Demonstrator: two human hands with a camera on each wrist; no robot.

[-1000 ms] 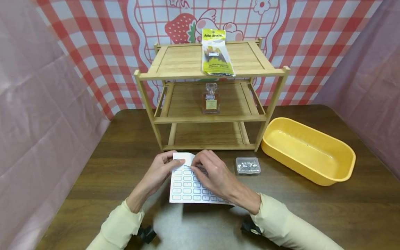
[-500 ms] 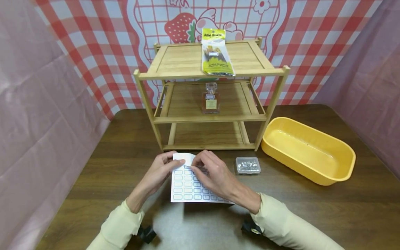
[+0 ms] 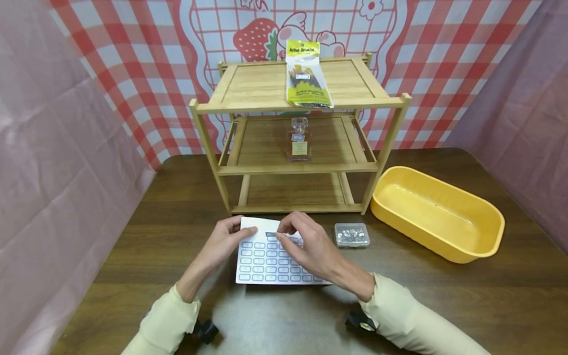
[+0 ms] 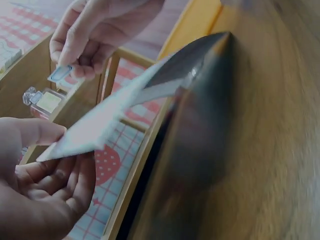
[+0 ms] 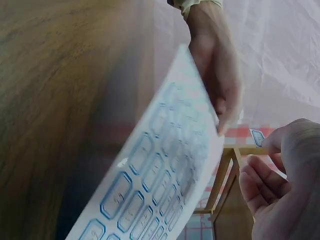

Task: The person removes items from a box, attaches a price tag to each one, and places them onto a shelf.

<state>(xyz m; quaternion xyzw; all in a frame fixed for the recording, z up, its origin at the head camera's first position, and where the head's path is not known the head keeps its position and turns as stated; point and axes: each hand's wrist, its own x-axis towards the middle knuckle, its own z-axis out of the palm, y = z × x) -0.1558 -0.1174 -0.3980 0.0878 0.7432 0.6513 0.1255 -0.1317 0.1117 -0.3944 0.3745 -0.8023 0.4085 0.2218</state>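
Note:
My left hand holds a white sheet of blue-framed label stickers by its upper left corner, thumb on top. Between the thumb and finger of my right hand is one small sticker, pinched by its end. In both wrist views that sticker is apart from the sheet. The right hand covers part of the sheet's upper right in the head view. In the right wrist view the rows of printed stickers show close up, and the sheet bends slightly.
A three-tier wooden rack stands behind the hands. It bears a yellow packet of artist brushes on top and a perfume bottle in the middle, each with a small label. To the right are a clear plastic box and a yellow basin.
The sticker has come off the sheet in my right hand's pinch, and that hand has moved slightly right. The sheet's bent top edge has flattened, and the sheet has shifted a little left.

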